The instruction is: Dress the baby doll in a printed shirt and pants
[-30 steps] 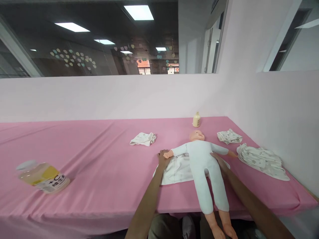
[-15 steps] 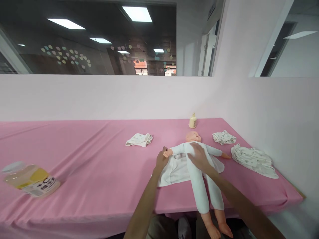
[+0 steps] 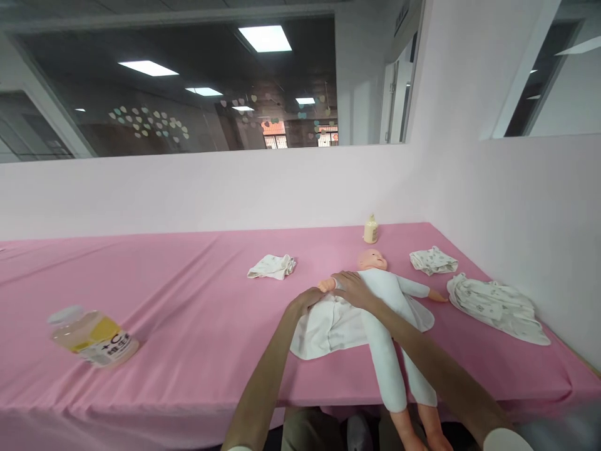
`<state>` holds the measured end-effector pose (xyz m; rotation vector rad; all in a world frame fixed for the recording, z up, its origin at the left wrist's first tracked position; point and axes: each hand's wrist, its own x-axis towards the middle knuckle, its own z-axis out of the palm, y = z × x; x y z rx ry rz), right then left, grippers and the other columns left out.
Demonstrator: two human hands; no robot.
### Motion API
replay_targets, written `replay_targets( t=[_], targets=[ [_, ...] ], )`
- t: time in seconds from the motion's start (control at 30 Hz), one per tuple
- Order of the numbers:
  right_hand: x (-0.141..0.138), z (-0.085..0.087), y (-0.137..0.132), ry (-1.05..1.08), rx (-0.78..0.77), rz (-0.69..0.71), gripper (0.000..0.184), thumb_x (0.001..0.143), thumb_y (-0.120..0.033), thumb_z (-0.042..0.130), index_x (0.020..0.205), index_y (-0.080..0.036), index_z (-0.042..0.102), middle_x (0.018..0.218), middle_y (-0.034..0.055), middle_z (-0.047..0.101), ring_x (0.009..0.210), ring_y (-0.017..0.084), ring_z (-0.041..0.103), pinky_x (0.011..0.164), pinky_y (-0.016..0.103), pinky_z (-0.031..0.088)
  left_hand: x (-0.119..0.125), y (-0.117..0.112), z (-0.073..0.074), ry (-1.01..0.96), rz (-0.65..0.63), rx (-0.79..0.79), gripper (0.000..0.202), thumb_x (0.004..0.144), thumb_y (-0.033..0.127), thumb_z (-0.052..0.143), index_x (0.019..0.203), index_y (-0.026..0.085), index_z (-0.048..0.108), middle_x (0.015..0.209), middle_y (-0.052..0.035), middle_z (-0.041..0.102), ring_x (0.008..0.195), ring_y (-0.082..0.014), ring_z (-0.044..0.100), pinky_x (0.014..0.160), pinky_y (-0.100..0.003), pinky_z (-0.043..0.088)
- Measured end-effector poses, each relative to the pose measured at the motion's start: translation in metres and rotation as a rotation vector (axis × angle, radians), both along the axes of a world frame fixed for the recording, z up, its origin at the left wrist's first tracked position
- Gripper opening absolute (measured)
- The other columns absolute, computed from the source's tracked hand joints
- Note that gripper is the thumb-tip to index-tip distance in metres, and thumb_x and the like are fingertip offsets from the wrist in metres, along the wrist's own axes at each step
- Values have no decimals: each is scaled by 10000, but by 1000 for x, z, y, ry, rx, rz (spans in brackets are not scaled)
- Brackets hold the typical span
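A baby doll (image 3: 382, 326) in a white long-sleeved suit lies on its back, its legs hanging over the table's front edge. Beneath its torso a white cloth garment (image 3: 335, 329) is spread out to the left. My left hand (image 3: 305, 302) is closed at the upper left edge of this cloth, right beside the doll's small hand (image 3: 327, 285); its fingertips are partly hidden. Across the doll's sleeved arm lies my right hand (image 3: 354, 290), fingers curled over it near the wrist.
On the pink-covered table (image 3: 197, 326) a folded printed cloth (image 3: 272, 267) sits left of the doll. Two more printed cloths, one folded (image 3: 434, 260) and one looser (image 3: 498, 307), lie right. A pump bottle (image 3: 370, 230) stands behind the head. A clear jar (image 3: 96, 338) rests at left.
My right hand has moved left from the doll's chest onto its arm. My left hand remains beside the doll's hand. The view has shifted slightly.
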<state>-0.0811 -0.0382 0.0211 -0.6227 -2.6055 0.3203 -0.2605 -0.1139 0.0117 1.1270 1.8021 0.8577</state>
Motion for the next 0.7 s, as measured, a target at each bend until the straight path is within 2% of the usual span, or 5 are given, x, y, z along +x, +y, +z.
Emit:
replay_targets(
  t=[0.13,0.23,0.43,0.57,0.7],
  targets=[
    [1,5,0,45,-63,0,350,917,-423,583,1200,-218,577,1128,58,666,1047,214,588,908,349,396,-17,-3,16,10,-37,-92,347,669,486,712,792,166,656,694,-31,680,728,-214,635,619,-265,443],
    [0,7,-2,64,-111,-14,342,905,-418,602,1183,-220,597,1126,52,668,1054,212,585,916,348,386,-24,-8,30,-7,-52,-89,330,641,420,732,829,159,656,702,-27,672,684,-194,621,587,-254,434],
    [1,11,-4,87,-160,-30,336,890,-440,600,1159,-240,629,1067,41,678,1010,213,593,884,336,395,-18,-19,41,-36,106,151,372,769,303,580,1110,156,559,853,-37,634,721,-141,591,606,-224,433],
    [-1,13,0,70,-210,-25,327,863,-412,633,1130,-226,658,1029,53,690,946,205,609,835,305,417,-15,-33,47,90,177,247,315,771,237,547,1075,155,571,796,-20,595,735,-160,582,641,-251,445],
    [-6,7,1,-17,-220,-67,425,849,-456,635,1193,-207,632,1120,90,678,1050,246,595,890,336,412,-10,-40,69,265,174,260,267,764,155,511,1017,160,598,803,-27,611,809,-181,596,719,-277,452]
  ],
)
